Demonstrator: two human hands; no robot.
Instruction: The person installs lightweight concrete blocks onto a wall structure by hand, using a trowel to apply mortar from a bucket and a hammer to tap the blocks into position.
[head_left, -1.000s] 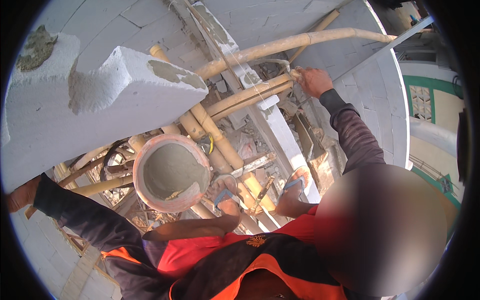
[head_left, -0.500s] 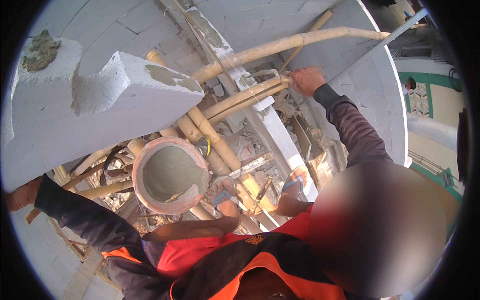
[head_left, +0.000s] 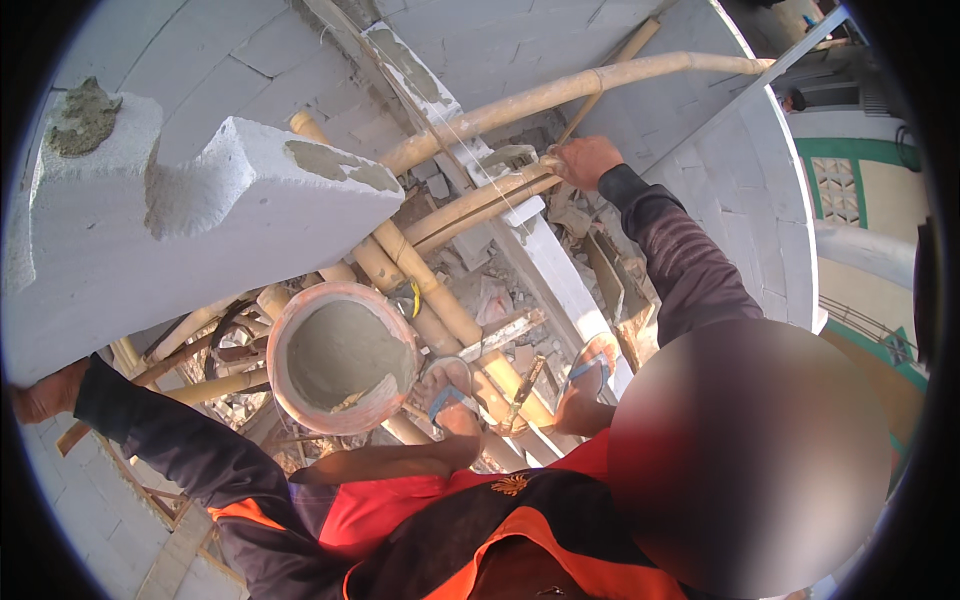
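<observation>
Pale block walls [head_left: 240,45] curve across the top of the frame, with broken rubble [head_left: 480,245] scattered below them near the centre. From where I stand, the person's right hand [head_left: 588,162] is in the upper middle, fingers closed around the handle of what looks like a trowel [head_left: 512,160]. Its blade points leftward, close to a narrow white ledge [head_left: 545,250] that slants down the frame, and the grip sits right by the end of a split bamboo pole [head_left: 460,215]. A longer bamboo pole [head_left: 590,88] arches above.

At the far left edge, the left hand [head_left: 48,393] is just under a thick white block wall [head_left: 190,250], which has a notch in its top and grey mortar [head_left: 85,118] lumped on one corner. Its fingers run into the dark rim, so I can't tell whether they grip anything.

Left of centre sits a round bucket [head_left: 284,378] of wet grey mortar, beside two feet in blue-strapped sandals [head_left: 448,400].
</observation>
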